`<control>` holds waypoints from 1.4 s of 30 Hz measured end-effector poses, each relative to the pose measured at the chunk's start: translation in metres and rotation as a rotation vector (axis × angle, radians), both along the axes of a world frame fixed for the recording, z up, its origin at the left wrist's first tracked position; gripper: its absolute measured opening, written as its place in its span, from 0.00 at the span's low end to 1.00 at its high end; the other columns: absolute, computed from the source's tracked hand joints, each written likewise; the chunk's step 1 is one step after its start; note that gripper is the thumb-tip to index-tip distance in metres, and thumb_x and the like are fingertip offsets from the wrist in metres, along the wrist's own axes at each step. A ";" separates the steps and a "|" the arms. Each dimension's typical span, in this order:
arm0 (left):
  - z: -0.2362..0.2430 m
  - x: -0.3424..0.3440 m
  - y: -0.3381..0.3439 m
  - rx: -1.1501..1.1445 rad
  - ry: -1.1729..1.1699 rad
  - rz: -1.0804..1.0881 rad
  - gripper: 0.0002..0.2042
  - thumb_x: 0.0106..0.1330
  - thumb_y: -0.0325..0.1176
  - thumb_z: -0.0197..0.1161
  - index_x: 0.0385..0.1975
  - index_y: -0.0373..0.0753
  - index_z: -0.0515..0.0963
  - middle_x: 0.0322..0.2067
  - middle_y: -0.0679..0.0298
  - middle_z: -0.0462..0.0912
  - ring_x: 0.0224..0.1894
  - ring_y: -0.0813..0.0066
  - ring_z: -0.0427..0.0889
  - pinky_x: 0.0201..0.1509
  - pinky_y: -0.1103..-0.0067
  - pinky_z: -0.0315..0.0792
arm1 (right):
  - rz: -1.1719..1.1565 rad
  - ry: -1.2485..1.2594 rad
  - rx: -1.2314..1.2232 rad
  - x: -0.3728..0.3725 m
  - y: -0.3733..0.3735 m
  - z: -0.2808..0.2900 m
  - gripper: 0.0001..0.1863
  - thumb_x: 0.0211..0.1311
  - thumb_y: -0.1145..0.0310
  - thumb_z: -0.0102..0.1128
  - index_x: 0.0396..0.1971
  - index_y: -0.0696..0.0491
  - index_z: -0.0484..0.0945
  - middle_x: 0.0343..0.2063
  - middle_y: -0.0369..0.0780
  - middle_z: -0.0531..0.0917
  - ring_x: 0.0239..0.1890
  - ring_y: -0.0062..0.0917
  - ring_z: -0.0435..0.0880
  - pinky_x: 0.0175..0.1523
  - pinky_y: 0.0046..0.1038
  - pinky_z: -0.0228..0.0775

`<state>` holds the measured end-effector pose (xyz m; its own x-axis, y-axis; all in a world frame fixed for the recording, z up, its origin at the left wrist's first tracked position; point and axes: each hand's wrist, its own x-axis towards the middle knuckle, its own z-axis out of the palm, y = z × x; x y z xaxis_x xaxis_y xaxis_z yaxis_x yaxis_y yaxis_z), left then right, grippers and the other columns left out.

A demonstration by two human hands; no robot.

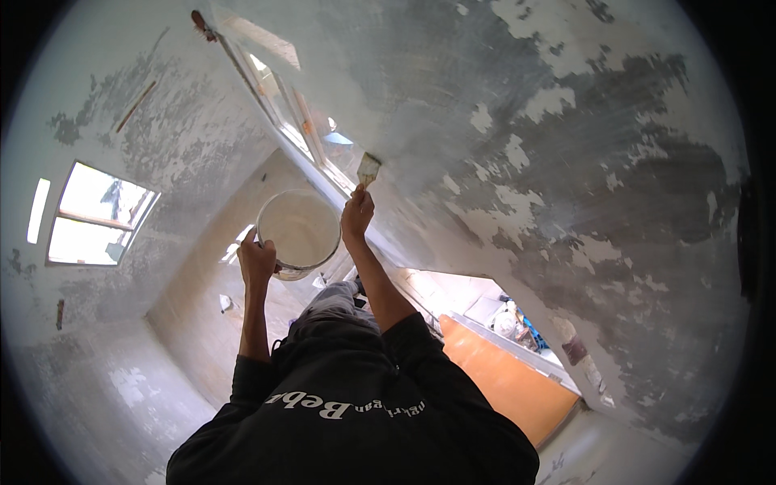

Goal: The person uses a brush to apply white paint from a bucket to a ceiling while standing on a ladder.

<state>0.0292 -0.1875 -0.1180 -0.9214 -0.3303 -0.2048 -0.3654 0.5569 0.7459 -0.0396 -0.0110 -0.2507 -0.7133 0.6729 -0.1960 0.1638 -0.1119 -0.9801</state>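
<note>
My left hand (pixel 255 256) grips the rim of a round white bucket (pixel 295 229), its inside coated pale beige, held out over the floor below me. My right hand (pixel 357 213) is closed on the handle of a flat paintbrush (pixel 369 167), head up, just right of the bucket. The brush head is close to the patchy grey and white plastered wall (pixel 566 162) beside a long window frame (pixel 297 138). Whether the brush touches that wall I cannot tell.
A small window (pixel 99 217) is set in the left wall. The pale floor (pixel 194 323) shows below, with small white scraps (pixel 226 303). At lower right an orange panel (pixel 501 380) stands by a bright opening with piled objects (pixel 509 323) beyond.
</note>
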 end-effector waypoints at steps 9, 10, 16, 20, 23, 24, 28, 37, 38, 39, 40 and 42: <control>-0.001 0.011 -0.001 0.018 0.014 -0.001 0.18 0.52 0.23 0.49 0.43 0.24 0.73 0.16 0.47 0.78 0.11 0.61 0.79 0.13 0.72 0.74 | -0.050 0.221 0.058 0.009 -0.005 0.014 0.22 0.70 0.56 0.42 0.23 0.59 0.69 0.16 0.38 0.69 0.19 0.22 0.65 0.25 0.28 0.57; 0.000 0.012 -0.002 0.018 0.012 0.002 0.18 0.52 0.23 0.49 0.43 0.24 0.73 0.16 0.47 0.78 0.11 0.61 0.79 0.13 0.72 0.74 | -0.119 0.227 0.099 0.009 -0.003 -0.002 0.24 0.70 0.53 0.43 0.20 0.58 0.68 0.13 0.34 0.65 0.17 0.19 0.63 0.22 0.26 0.54; -0.005 0.016 -0.004 -0.003 0.009 -0.030 0.18 0.51 0.24 0.49 0.43 0.27 0.74 0.15 0.49 0.78 0.11 0.62 0.78 0.16 0.69 0.74 | -0.171 -0.314 -0.578 0.033 0.028 -0.078 0.22 0.67 0.49 0.43 0.27 0.55 0.70 0.11 0.34 0.65 0.06 0.20 0.62 0.08 0.24 0.51; 0.001 0.015 0.001 0.008 0.028 -0.026 0.19 0.51 0.24 0.50 0.44 0.28 0.74 0.15 0.49 0.78 0.12 0.61 0.79 0.17 0.69 0.74 | -0.101 -0.323 -0.663 0.043 0.050 -0.064 0.22 0.68 0.50 0.42 0.30 0.56 0.69 0.10 0.32 0.64 0.07 0.19 0.61 0.10 0.23 0.52; -0.005 0.014 0.005 0.044 0.043 -0.052 0.20 0.50 0.24 0.50 0.46 0.27 0.74 0.14 0.49 0.78 0.12 0.62 0.78 0.16 0.70 0.74 | -0.139 -0.216 -0.704 0.049 0.051 -0.019 0.21 0.69 0.51 0.43 0.28 0.55 0.69 0.09 0.31 0.62 0.07 0.17 0.60 0.10 0.22 0.50; -0.009 0.012 0.005 0.057 0.047 -0.054 0.21 0.50 0.24 0.50 0.47 0.27 0.73 0.14 0.50 0.78 0.11 0.62 0.78 0.16 0.70 0.73 | -0.146 -0.214 -0.705 0.054 0.049 0.003 0.21 0.69 0.51 0.43 0.28 0.55 0.69 0.09 0.31 0.62 0.07 0.17 0.60 0.10 0.22 0.50; -0.022 0.003 0.010 0.064 0.044 -0.100 0.21 0.50 0.24 0.50 0.47 0.27 0.73 0.14 0.50 0.78 0.11 0.63 0.78 0.14 0.70 0.73 | -0.050 0.076 -0.422 0.072 0.045 0.083 0.21 0.70 0.53 0.43 0.24 0.54 0.68 0.07 0.30 0.60 0.07 0.14 0.58 0.12 0.21 0.47; -0.026 -0.025 0.030 0.116 0.024 -0.182 0.19 0.51 0.25 0.51 0.45 0.27 0.74 0.15 0.51 0.78 0.11 0.64 0.78 0.14 0.71 0.72 | 0.012 0.227 -0.241 0.076 0.048 0.108 0.20 0.70 0.55 0.43 0.25 0.55 0.68 0.12 0.28 0.60 0.15 0.10 0.57 0.20 0.17 0.48; -0.028 -0.028 0.031 0.094 0.038 -0.190 0.19 0.51 0.25 0.51 0.44 0.27 0.75 0.15 0.50 0.78 0.11 0.63 0.78 0.15 0.71 0.73 | -0.005 0.201 -0.289 0.072 0.050 0.081 0.21 0.70 0.52 0.44 0.24 0.53 0.68 0.12 0.29 0.61 0.12 0.12 0.58 0.17 0.19 0.48; -0.031 -0.030 0.030 0.069 0.049 -0.193 0.18 0.51 0.25 0.51 0.43 0.27 0.75 0.15 0.50 0.78 0.11 0.63 0.78 0.16 0.71 0.73 | -0.014 0.197 -0.289 0.072 0.048 0.064 0.21 0.70 0.52 0.44 0.24 0.53 0.68 0.12 0.29 0.61 0.12 0.12 0.58 0.17 0.19 0.48; -0.036 -0.033 0.027 0.068 0.047 -0.198 0.18 0.51 0.25 0.51 0.43 0.27 0.75 0.15 0.50 0.78 0.11 0.63 0.78 0.16 0.71 0.73 | -0.017 0.094 -0.414 0.073 0.045 0.052 0.21 0.69 0.50 0.44 0.23 0.52 0.67 0.12 0.30 0.62 0.10 0.13 0.58 0.15 0.20 0.48; -0.041 -0.037 0.027 0.017 0.132 -0.224 0.18 0.51 0.25 0.51 0.43 0.28 0.75 0.15 0.49 0.78 0.11 0.63 0.78 0.17 0.71 0.74 | -0.051 -0.054 -0.609 0.072 0.042 0.016 0.22 0.67 0.46 0.44 0.24 0.50 0.66 0.11 0.31 0.63 0.05 0.17 0.56 0.09 0.24 0.46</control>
